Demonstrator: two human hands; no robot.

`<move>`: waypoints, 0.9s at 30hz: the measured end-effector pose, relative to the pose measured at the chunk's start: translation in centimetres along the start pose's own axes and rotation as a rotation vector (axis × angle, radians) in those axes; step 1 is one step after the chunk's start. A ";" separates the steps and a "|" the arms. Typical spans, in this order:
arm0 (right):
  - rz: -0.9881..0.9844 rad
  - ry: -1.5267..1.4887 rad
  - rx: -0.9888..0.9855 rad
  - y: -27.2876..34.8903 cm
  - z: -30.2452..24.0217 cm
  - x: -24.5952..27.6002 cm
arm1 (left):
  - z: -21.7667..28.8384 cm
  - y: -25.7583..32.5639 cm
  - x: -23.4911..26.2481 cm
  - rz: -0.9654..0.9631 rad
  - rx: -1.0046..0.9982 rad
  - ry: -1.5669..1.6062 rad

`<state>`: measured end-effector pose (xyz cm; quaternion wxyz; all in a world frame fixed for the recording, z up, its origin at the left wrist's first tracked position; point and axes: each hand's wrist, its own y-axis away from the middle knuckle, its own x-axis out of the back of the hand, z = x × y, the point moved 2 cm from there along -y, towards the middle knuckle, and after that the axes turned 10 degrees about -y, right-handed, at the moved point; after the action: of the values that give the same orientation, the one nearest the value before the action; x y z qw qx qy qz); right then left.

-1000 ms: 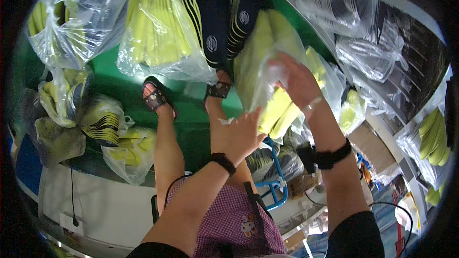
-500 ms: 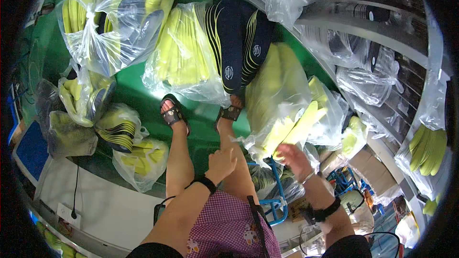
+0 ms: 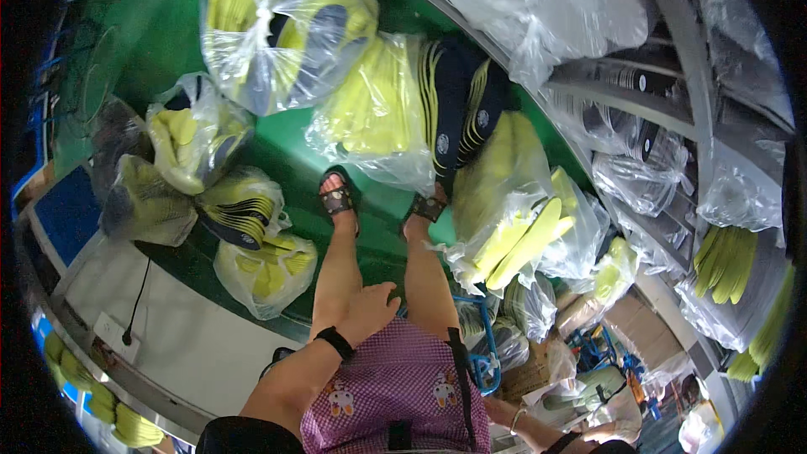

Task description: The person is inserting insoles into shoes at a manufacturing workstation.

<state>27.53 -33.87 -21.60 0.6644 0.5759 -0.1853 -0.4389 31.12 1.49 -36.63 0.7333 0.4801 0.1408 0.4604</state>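
Observation:
My left hand (image 3: 367, 311), a black band on its wrist, rests over my lap by the checked purple apron (image 3: 382, 387). Its fingers are loosely stretched and hold nothing. My right hand (image 3: 498, 412) is low at the apron's right side, its fingers hidden. Beyond my right knee stands a clear plastic bag of yellow-green insoles (image 3: 500, 176), with several loose insoles (image 3: 525, 244) across its mouth. Ahead of my sandalled feet are another bag of yellow insoles (image 3: 374, 118) and stacks of dark navy insoles with yellow edges (image 3: 450, 109).
A big knotted bag of insoles (image 3: 286, 34) stands at the far left on the green floor (image 3: 286, 139). Smaller bags (image 3: 265, 273) lie left of my legs. Metal shelves (image 3: 622, 105) with bagged goods run along the right. A blue metal frame (image 3: 486, 361) stands by my right knee.
My right hand has left the yellow insoles and drawn back to my right side. My left hand has lowered toward my lap. The view has shifted, moving the bags rightward.

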 end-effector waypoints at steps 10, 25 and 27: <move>0.112 1.193 0.343 2.6 -2.1 0.9 | 0.6 10.6 6.0 0.307 0.002 0.011; -0.279 2.300 0.825 -2.4 -37.0 7.2 | 6.4 27.5 -2.0 0.756 0.208 0.492; -0.299 2.320 0.850 -1.0 -39.8 4.5 | 6.4 29.5 -2.7 0.743 0.303 0.634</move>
<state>59.51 -13.44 -34.31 0.1402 0.8081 0.4508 0.3522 17.90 -0.93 -9.50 0.3634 0.4352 0.2412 0.7876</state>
